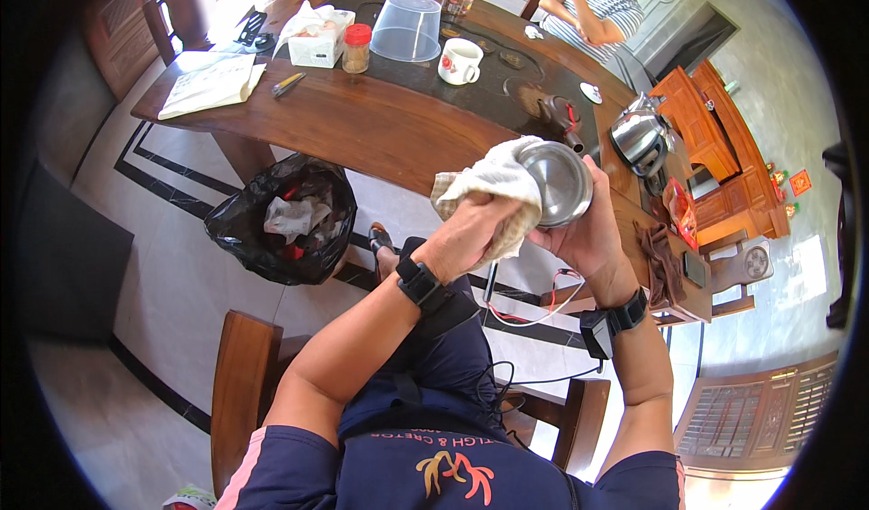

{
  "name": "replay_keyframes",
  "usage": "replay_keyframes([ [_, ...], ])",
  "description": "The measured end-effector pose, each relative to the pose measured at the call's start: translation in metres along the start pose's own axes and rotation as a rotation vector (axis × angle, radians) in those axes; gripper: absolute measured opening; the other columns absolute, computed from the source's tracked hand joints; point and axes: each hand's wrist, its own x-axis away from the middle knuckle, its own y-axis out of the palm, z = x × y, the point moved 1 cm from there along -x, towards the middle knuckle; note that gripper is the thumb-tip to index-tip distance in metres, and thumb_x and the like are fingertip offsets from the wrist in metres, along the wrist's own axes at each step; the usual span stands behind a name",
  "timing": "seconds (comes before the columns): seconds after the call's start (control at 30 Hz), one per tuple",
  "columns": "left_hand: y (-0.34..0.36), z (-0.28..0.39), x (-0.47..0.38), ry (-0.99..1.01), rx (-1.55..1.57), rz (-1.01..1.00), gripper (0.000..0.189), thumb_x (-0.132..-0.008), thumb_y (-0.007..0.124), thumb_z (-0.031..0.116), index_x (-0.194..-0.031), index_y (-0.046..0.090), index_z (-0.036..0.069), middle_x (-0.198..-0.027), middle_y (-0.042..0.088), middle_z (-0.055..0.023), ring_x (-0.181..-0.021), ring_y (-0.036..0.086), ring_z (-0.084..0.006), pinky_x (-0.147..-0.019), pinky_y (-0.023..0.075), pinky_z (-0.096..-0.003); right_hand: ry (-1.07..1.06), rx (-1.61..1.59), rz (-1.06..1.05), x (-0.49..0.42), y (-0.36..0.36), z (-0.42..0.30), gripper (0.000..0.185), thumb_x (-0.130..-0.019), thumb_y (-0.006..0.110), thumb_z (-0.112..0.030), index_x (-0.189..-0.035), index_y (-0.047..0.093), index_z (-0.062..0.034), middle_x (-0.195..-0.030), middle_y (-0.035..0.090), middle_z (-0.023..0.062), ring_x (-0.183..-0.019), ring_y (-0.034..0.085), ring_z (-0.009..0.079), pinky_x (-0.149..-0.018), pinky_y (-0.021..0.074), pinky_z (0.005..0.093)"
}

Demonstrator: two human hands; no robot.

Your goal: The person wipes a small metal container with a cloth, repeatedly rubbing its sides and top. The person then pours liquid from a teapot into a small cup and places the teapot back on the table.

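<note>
My left hand (475,228) is closed on a checked cloth (492,170), bunched against the left side of a round stainless-steel container (558,183). My right hand (589,235) grips that container from the right and below, its round face turned up towards me. Both hands are above the near edge of the wooden table (380,130). Just beyond them lies a dark brown teapot (558,113) with a red cord. A white mug (460,62) with a red flower stands farther back. The fingers of my left hand are partly hidden by the cloth.
An electric kettle (639,137) stands on the right. At the back are a clear plastic tub (407,28), a red-lidded jar (356,48) and a tissue box (316,41). A black rubbish bag (288,225) is below left. Another person (597,8) sits across the table.
</note>
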Motion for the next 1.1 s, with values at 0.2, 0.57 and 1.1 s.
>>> replay_keyframes([
  [0.2,-0.001,-0.008,-0.007,0.14,-0.316,-0.077,0.034,-0.095,0.07,0.015,-0.125,0.061,0.001,-0.116,0.065,-0.0061,-0.101,0.063,-0.0121,-0.088,0.0522,-0.0268,-0.009,-0.003,0.078,-0.003,0.007,0.005,0.071,-0.099,0.042,-0.068,-0.139,0.053,-0.0111,-0.134,0.062,0.0102,-0.118,0.064,0.0269,-0.097,0.0552,0.0479],
  [0.57,0.028,0.007,-0.02,0.115,0.162,0.36,0.036,-0.099,0.067,0.034,-0.12,0.063,0.005,-0.106,0.067,-0.0029,-0.091,0.063,-0.0101,-0.076,0.0538,-0.0272,-0.082,0.093,0.091,-0.004,0.019,0.013,0.07,-0.098,0.039,-0.068,-0.138,0.053,-0.0115,-0.13,0.064,0.0094,-0.112,0.067,0.0244,-0.089,0.0596,0.0445],
  [1.1,-0.007,-0.024,0.003,-0.017,-0.033,0.045,0.038,-0.102,0.062,0.023,-0.134,0.058,0.003,-0.128,0.061,-0.0052,-0.109,0.058,-0.0106,-0.093,0.0499,-0.0255,-0.016,-0.04,0.056,-0.016,0.017,0.0,0.065,-0.099,0.044,-0.064,-0.135,0.056,-0.0107,-0.132,0.063,0.0099,-0.117,0.064,0.0261,-0.097,0.0541,0.0474],
])
